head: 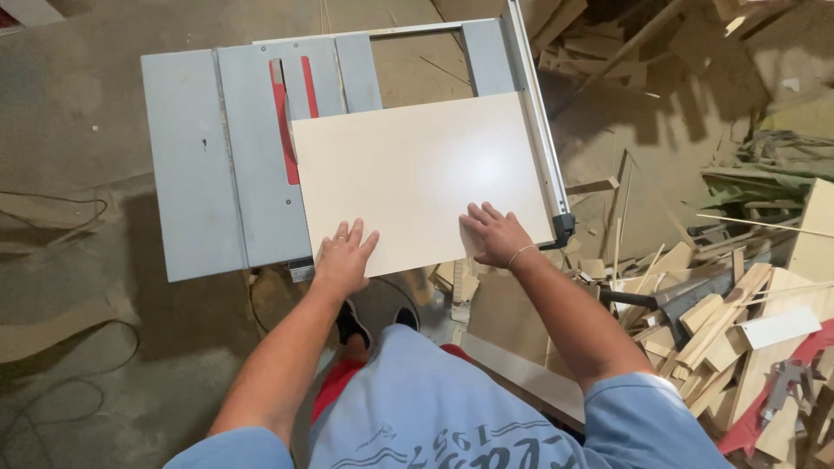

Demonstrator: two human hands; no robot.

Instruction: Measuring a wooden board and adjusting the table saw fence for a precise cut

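Note:
A pale cream rectangular board (417, 174) lies flat on a grey table saw (234, 165), its right edge along the metal fence rail (539, 130). The red blade insert (282, 122) sits just beyond the board's far left corner. My left hand (345, 258) presses flat on the board's near left edge, fingers spread. My right hand (495, 234), with a thin bracelet at the wrist, rests palm down on the near right part of the board.
A heap of wood offcuts and strips (712, 313) covers the floor to the right, with more scraps (660, 43) at the far right. Black cables (61, 382) trail over the dusty floor on the left. My feet (373, 321) stand just under the saw's near edge.

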